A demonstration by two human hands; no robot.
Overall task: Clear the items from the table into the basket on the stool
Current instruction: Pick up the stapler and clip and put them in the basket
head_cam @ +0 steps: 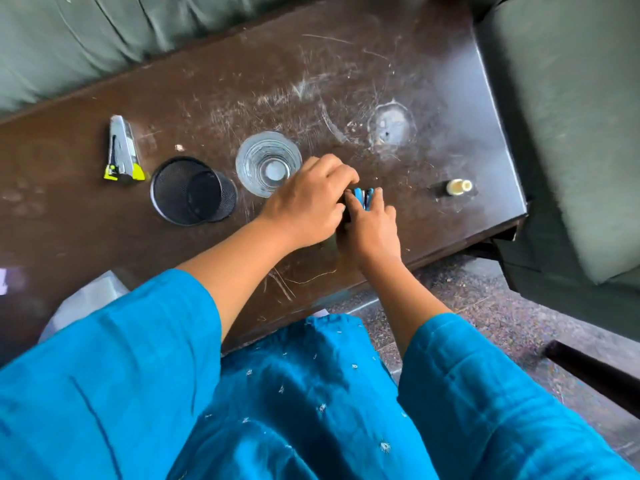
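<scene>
On the scratched dark brown table my left hand and my right hand meet around a small blue object, both gripping it; most of it is hidden by my fingers. A clear drinking glass stands just left of my left hand. A black mesh cup sits further left. A silver stapler with yellow-green ends lies at the far left. A small bottle with a cream cap lies near the table's right end. No basket or stool is in view.
A green sofa runs along the table's far side, and a green cushioned seat stands at the right end. Speckled floor shows at the near right, crossed by a dark bar. A pale object sits under my left sleeve.
</scene>
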